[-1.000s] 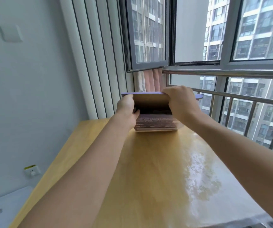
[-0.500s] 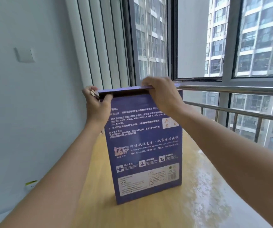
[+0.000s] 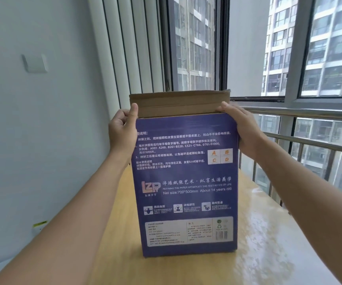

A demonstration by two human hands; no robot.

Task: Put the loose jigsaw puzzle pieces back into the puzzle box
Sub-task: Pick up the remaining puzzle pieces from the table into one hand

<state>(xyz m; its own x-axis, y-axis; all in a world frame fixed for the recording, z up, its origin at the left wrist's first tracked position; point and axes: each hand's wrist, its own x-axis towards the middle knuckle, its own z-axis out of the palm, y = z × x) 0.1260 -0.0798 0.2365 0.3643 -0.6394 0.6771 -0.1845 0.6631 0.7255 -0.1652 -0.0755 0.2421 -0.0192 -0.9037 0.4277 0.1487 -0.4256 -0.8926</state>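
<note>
The blue puzzle box (image 3: 186,182) stands upright on the wooden table (image 3: 268,243), its printed back facing me. Its brown cardboard top flap (image 3: 178,103) sticks straight up, so the top is open. My left hand (image 3: 122,130) grips the box's upper left edge, thumb up against the flap's corner. My right hand (image 3: 242,128) holds the upper right edge, fingers laid along the side near the flap. No loose puzzle pieces are in view.
A grey wall with a light switch (image 3: 35,62) lies to the left. Vertical blinds (image 3: 129,48) and windows stand behind the box. A metal railing (image 3: 301,112) runs along the table's right side. A wall socket (image 3: 39,225) sits low on the left.
The box went from lying flat at the table's far end to standing upright close to me. Its top flap, held down half a second ago, now stands up, and my hands have slid to the sides.
</note>
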